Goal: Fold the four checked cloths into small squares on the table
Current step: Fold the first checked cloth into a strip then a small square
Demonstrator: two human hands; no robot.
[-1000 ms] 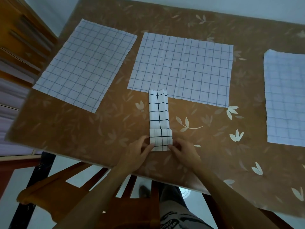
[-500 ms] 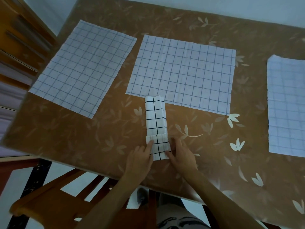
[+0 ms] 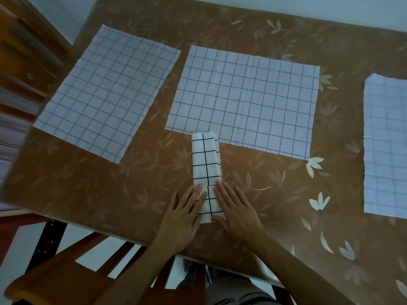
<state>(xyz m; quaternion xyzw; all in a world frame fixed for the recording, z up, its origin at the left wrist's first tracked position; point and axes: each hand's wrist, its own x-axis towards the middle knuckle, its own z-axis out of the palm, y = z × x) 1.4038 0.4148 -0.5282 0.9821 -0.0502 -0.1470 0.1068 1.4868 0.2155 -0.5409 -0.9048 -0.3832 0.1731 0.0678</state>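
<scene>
the narrow strip (image 3: 206,159) is a white cloth with bold black checks, folded long and thin. it lies on the near middle of the table (image 3: 88,188), which has a smooth brown cover with pale leaf prints. its near end is turned over onto itself and makes a small, thicker square. its far end reaches the near edge of the middle cloth (image 3: 242,102), a flat rectangle with thin blue lines and soft creases. the left cloth (image 3: 105,93) lies flat at an angle. the right cloth (image 3: 387,146) is cut off by the picture edge.

the left hand (image 3: 182,219) and the right hand (image 3: 236,212) lie flat, with fingers straight and close together. they press the folded near end from each side, and some cloth shows between them. the layers under the fingers are hidden.
</scene>
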